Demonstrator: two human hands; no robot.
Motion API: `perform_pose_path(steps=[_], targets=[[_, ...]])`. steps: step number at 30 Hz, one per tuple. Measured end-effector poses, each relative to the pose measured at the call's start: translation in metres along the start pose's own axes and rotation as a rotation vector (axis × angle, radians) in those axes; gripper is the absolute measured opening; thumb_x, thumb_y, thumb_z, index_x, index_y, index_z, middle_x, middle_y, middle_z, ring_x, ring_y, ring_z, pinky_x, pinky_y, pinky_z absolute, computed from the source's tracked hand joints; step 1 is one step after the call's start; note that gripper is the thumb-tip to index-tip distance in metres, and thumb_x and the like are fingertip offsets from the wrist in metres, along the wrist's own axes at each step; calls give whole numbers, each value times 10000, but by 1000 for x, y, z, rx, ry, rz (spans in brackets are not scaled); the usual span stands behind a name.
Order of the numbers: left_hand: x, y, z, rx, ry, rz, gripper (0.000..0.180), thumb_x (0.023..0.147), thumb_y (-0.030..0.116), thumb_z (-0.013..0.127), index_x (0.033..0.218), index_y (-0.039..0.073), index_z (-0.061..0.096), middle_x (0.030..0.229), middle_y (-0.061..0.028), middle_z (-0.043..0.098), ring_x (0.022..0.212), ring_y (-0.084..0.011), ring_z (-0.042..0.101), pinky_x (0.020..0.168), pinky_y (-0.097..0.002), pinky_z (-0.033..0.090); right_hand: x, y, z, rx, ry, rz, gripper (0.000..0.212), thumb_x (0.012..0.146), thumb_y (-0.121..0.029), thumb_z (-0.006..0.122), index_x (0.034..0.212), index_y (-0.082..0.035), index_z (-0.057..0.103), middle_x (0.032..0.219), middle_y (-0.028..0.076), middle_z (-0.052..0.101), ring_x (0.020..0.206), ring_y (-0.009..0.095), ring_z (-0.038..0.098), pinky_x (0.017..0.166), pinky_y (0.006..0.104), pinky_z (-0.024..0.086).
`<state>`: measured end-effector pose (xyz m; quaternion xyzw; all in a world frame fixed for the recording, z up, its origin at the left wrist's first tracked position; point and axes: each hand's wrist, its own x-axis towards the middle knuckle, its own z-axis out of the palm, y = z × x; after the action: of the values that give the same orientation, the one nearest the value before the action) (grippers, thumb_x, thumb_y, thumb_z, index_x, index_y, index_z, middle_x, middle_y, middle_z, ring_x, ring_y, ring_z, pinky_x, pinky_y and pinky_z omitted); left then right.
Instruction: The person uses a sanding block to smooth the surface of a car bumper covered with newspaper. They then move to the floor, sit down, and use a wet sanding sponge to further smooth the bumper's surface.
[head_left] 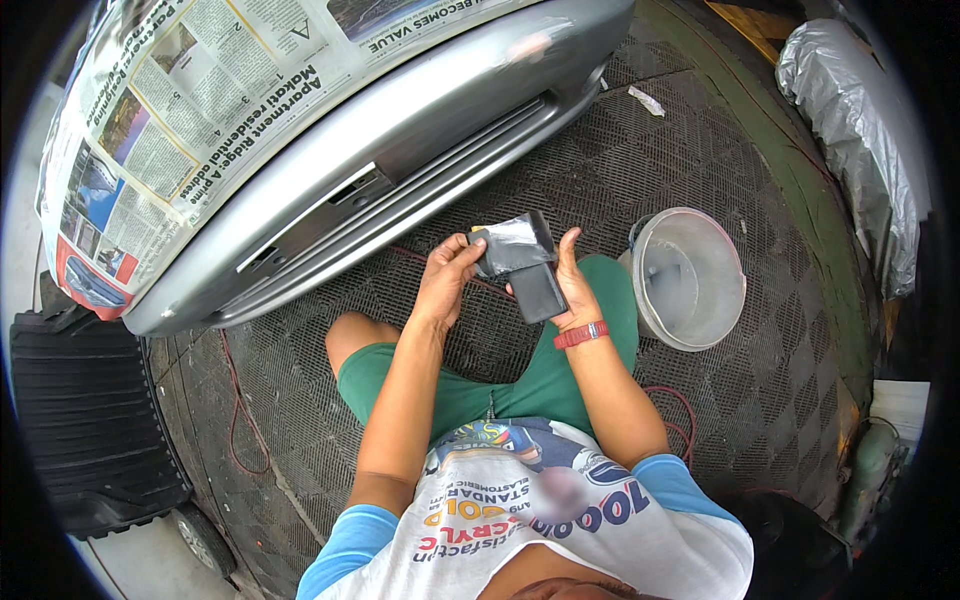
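Note:
In front of my lap, my left hand (pixel 444 280) pinches the left edge of a dark, shiny sheet (pixel 510 248) that looks like wet sandpaper. Below and partly under that sheet is a black rectangular block (pixel 540 294). It rests in my right hand (pixel 574 288), whose thumb points up beside the block while a fingertip shows at its left side. A red watch is on my right wrist. Just ahead of my hands stands a silver car bumper (pixel 400 140), with newspaper (pixel 215 110) covering the surface behind it. The sheet's underside is hidden.
To my right a translucent white bucket (pixel 690 280) holds cloudy water. Dark textured mats (pixel 720 150) cover the floor. A red hose (pixel 235 400) runs across it. At the left stands a black ribbed tray (pixel 90 420), at the far right a silver plastic-wrapped object (pixel 850 130).

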<state>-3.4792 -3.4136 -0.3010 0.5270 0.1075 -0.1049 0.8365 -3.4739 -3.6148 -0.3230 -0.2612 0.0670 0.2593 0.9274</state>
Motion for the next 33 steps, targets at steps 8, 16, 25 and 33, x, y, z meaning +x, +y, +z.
perform_pose_path(steps=[8,16,25,33], targets=[[5,13,1,115,216,195,230,1006,147,737,974,177,511,796,87,569,710,-41,551,665,-229,443,4,1,12,-795,349,-745,430,957,-228,809,1277,-12,619,1084,115,709,937,188,705,796,302,597],[-3,9,24,160,71,163,96,1049,191,668,1047,123,601,866,72,594,770,-37,540,694,-224,436,16,8,36,-1199,291,-837,444,835,-164,866,1198,-2,669,1245,180,687,1152,351,682,993,428,544],[-8,5,12,-24,2,44,95,1048,169,665,1048,104,596,1116,-13,636,1027,-120,642,870,-303,559,10,27,29,-1155,118,-765,692,831,-404,903,1324,-27,595,1406,228,597,1347,368,566,1162,476,418],[-14,6,-6,9,6,1,538,1008,249,738,1424,81,442,1313,-135,635,1190,-209,638,973,-338,568,12,-1,30,-905,-28,-333,379,902,-152,849,1223,-22,694,1185,70,722,1123,159,667,1015,342,521]])
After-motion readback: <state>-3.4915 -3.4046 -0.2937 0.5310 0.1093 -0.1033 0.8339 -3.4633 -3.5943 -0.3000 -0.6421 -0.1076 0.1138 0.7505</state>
